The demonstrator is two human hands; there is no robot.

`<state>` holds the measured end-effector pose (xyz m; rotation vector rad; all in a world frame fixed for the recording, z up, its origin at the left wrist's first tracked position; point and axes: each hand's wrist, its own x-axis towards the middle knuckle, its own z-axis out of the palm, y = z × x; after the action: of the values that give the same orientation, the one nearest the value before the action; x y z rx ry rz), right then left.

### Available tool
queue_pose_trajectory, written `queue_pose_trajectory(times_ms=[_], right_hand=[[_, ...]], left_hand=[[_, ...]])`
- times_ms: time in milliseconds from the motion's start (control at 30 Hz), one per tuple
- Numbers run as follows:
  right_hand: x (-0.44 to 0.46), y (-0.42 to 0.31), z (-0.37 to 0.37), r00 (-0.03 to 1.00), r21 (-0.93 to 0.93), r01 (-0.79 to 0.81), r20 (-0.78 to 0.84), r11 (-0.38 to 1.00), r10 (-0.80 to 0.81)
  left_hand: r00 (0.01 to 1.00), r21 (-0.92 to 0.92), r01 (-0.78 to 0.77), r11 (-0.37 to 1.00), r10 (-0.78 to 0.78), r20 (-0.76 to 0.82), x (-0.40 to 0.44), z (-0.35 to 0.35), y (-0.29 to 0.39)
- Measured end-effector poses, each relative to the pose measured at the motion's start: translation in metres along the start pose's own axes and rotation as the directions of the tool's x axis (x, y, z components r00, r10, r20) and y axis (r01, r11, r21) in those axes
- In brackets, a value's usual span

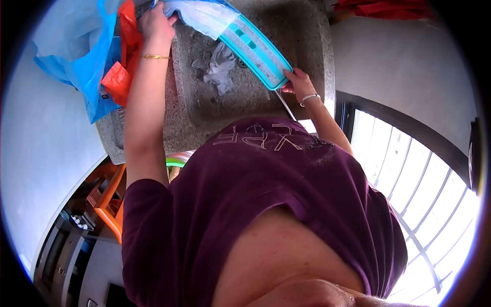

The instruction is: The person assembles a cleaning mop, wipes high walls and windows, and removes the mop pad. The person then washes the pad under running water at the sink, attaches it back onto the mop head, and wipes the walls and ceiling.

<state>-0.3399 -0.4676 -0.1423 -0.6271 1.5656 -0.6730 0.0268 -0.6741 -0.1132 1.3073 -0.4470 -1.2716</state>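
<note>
A turquoise flat mop head slants over a stone sink. A blue-and-white mop pad covers its far left part, and the near right part is bare. My left hand is closed on the pad at the top edge of the view, where some of its fingers are hidden. At the other end, my right hand grips the corner of the mop head, thumb on the plate. A metal pole runs from under that end toward my body.
A wet grey cloth lies in the sink near the drain. Blue plastic bags and a red bag hang over the left rim. To the right is a barred window. An orange chair stands behind on the left.
</note>
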Motion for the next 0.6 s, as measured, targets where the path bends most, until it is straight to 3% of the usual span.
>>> queue_pose_trajectory(times_ms=[100,167,200,233,300,367,400,433,500,600], right_hand=[[0.006,0.002,-0.002,0.999,0.039,-0.029,0.021,0.999,0.028],[0.01,0.006,-0.003,0.998,0.117,0.005,0.062,0.993,-0.012],[0.007,0.006,-0.003,0.998,0.122,0.011,0.056,0.992,-0.018],[0.003,0.005,-0.002,0.998,0.167,-0.008,0.065,0.986,-0.003],[0.002,0.009,0.0,0.996,0.213,-0.036,0.084,0.976,0.018],[0.004,0.02,-0.004,0.995,0.273,-0.026,0.103,0.962,-0.002],[0.002,0.023,-0.009,0.995,0.274,-0.026,0.097,0.961,-0.001],[-0.002,0.027,-0.015,0.997,0.283,-0.033,0.079,0.959,0.011],[-0.003,0.027,-0.02,0.998,0.296,-0.03,0.063,0.955,0.012],[-0.018,0.023,-0.031,0.994,0.333,-0.047,0.106,0.942,0.012]], left_hand=[[0.995,-0.096,-0.092,0.991,0.089,-0.035,0.023,0.009,0.009],[0.977,-0.236,-0.196,0.952,0.211,0.036,0.036,0.017,0.025],[0.98,-0.238,-0.199,0.951,0.194,-0.045,0.032,0.024,0.042],[0.968,-0.349,-0.238,0.906,0.252,-0.006,0.039,0.033,0.052],[0.939,-0.323,-0.345,0.881,0.327,-0.111,0.029,0.048,0.07],[0.931,-0.402,-0.364,0.84,0.327,-0.16,0.05,0.047,0.083],[0.955,-0.385,-0.297,0.874,0.279,-0.104,0.062,0.041,0.089],[0.937,-0.371,-0.323,0.871,0.349,0.003,0.07,0.035,0.09],[0.929,-0.39,-0.366,0.845,0.354,-0.104,0.07,0.038,0.093],[0.944,-0.447,-0.304,0.842,0.33,-0.02,0.065,0.044,0.092]])
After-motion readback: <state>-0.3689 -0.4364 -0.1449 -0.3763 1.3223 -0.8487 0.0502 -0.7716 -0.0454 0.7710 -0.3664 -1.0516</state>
